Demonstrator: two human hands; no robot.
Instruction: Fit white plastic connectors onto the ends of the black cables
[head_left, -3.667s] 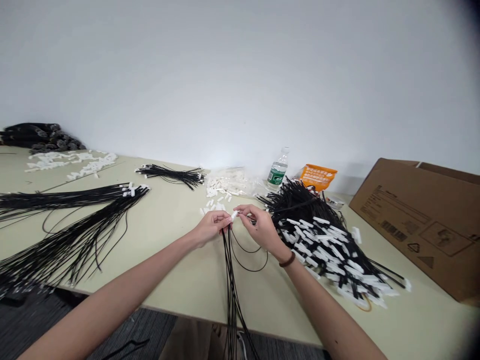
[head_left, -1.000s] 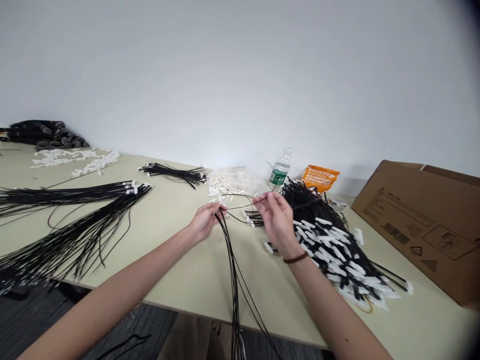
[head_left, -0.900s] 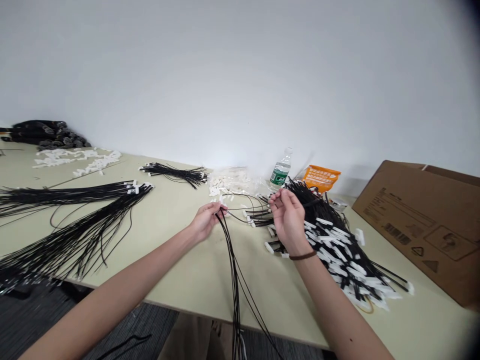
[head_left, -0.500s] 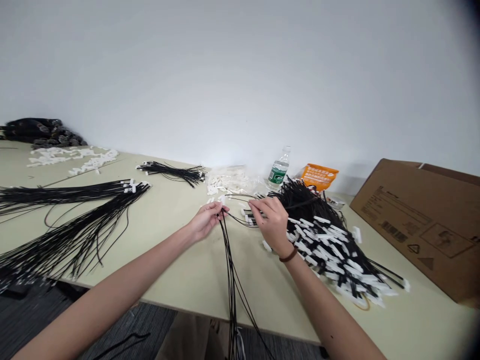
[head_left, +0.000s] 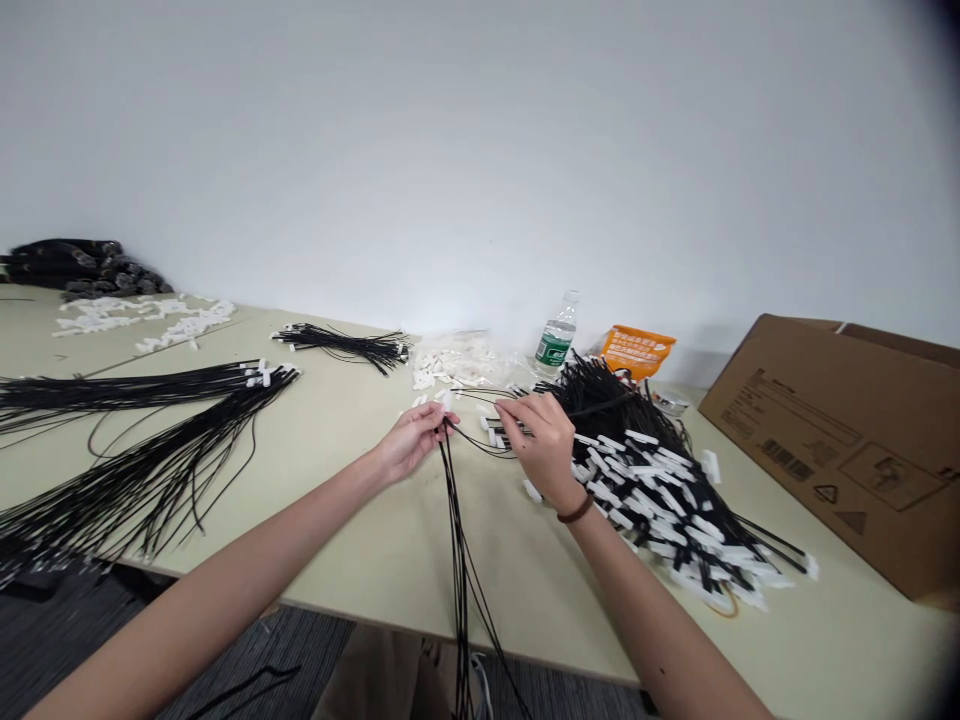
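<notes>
We judge that the step in hand is the handling of single strands from a slim bundle of thin, flexible black cables (head_left: 460, 600), with the left hand (head_left: 411, 440) pinching the bundle near its upper end between thumb and fingers. The right hand (head_left: 541, 440) has its thumb and fingertips pressed together just beside a looping strand; whether one lies between them is too fine for us to tell. The next move, we think, calls for a firm left pinch and a light right touch, since strands this thin could tangle. The bundle looks smooth and matt; it hangs from our left hand across the pale green tabletop (head_left: 360, 560) and over the near edge, while a few strands bow out toward the large pile of black cables with white block-shaped ends (head_left: 667, 490), partly behind our right hand.
</notes>
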